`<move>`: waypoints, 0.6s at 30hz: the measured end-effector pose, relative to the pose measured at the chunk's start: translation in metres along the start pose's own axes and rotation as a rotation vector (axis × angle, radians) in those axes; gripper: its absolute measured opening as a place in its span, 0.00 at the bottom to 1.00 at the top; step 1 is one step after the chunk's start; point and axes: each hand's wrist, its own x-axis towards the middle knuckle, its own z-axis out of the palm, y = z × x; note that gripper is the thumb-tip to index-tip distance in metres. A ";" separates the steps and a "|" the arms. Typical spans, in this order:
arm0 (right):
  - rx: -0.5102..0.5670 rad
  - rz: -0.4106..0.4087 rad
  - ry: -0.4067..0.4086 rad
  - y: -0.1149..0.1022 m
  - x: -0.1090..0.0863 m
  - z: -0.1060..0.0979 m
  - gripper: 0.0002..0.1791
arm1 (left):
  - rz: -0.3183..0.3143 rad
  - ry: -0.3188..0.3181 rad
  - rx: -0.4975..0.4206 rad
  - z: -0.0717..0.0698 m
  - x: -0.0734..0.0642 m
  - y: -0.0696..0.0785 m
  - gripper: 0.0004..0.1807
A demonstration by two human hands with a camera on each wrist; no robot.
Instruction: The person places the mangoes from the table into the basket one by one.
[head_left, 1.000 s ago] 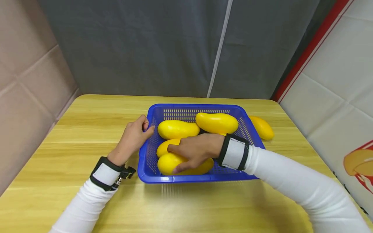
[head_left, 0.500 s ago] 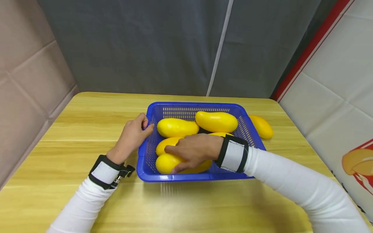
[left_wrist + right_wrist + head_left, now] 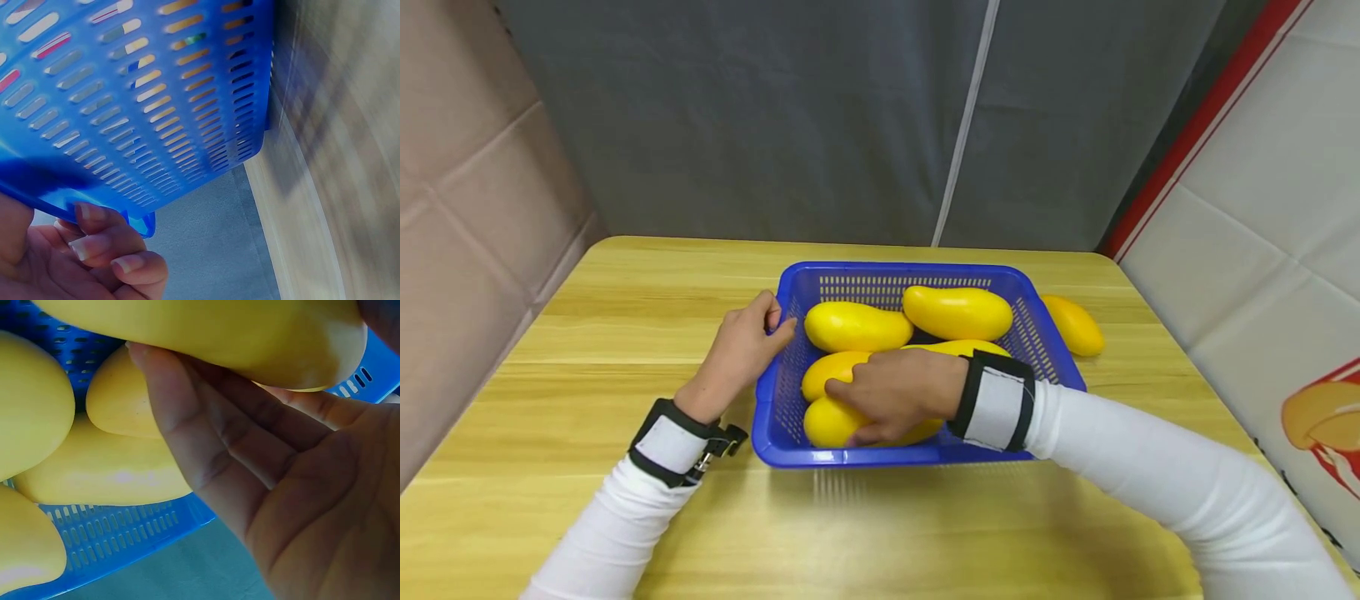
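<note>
A blue plastic basket [image 3: 865, 458] with slotted walls holds several yellow mangoes. My left hand [image 3: 733, 354] grips its left rim; in the left wrist view the thumb and curled fingers [image 3: 94, 247] pinch the edge. Inside the basket, my right hand [image 3: 902, 393] holds the front mango [image 3: 831, 423], which lies along the front wall. From the right wrist, that mango [image 3: 250, 344] shows between the fingers and the thumb. Behind the hand lies another mango [image 3: 831, 375], partly covered by it. Two mangoes, one on the left [image 3: 856, 327] and one on the right [image 3: 958, 313], line the back.
One more mango [image 3: 1075, 325] lies on the wooden table [image 3: 625, 333], just right of the basket. A grey curtain [image 3: 760, 125] hangs behind the table. White padded panels [image 3: 1247, 217] with a red strip border the right side, and a pinkish wall [image 3: 467, 250] the left.
My right hand has shifted slightly toward the front of the basket, and more of the mango behind the wrist shows. The left hand keeps its hold on the rim.
</note>
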 end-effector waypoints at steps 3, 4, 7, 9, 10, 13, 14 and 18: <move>-0.023 -0.002 0.007 -0.002 0.000 0.000 0.26 | 0.004 0.006 0.016 0.000 0.000 0.000 0.12; -0.030 -0.002 0.009 -0.003 0.001 0.000 0.26 | 0.005 0.007 0.018 0.000 0.000 0.000 0.12; -0.043 -0.004 0.016 -0.003 0.001 0.001 0.25 | 0.008 0.009 0.022 0.000 0.001 0.000 0.12; -0.051 -0.010 0.024 -0.003 0.001 0.003 0.24 | 0.008 0.010 0.019 0.000 0.000 0.000 0.13; -0.055 -0.014 0.029 -0.003 0.001 0.003 0.24 | 0.008 0.012 0.019 0.000 0.000 0.000 0.13; -0.054 -0.025 0.044 -0.002 0.001 0.006 0.22 | 0.008 0.015 0.018 0.000 0.000 0.000 0.13; -0.049 -0.026 0.048 -0.001 0.001 0.007 0.22 | 0.010 0.016 0.017 0.000 0.000 0.000 0.13; -0.038 -0.028 0.062 0.001 0.000 0.008 0.24 | 0.008 0.015 0.010 0.001 0.000 -0.001 0.13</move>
